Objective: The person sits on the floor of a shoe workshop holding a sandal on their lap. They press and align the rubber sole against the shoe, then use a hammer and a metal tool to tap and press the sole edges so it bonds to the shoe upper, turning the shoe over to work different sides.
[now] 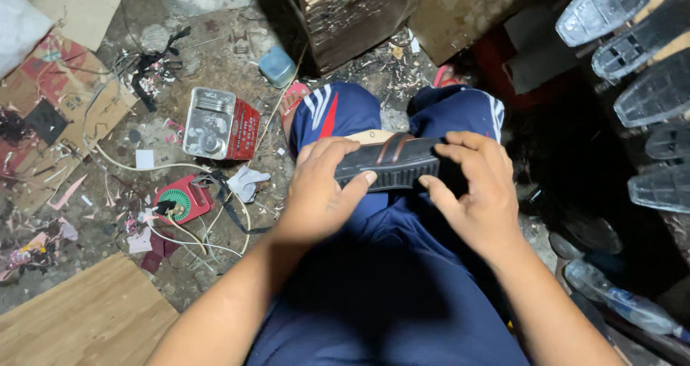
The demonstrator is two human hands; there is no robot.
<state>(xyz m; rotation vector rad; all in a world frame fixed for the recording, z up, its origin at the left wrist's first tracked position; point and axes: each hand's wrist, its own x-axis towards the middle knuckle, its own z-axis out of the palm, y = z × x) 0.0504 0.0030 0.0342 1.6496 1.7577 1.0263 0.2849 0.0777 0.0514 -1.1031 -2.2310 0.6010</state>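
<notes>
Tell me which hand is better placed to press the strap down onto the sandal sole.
Left, probably. The left hand lies over the sandal sole with fingers beside the brown strap; the right hand grips the sole's far end, steadying it.

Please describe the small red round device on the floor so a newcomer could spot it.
Start at the open red tin left of the person's knees. Just below it lies the red device, the only thing there with a round green-ringed face and white cables plugged in.
</notes>
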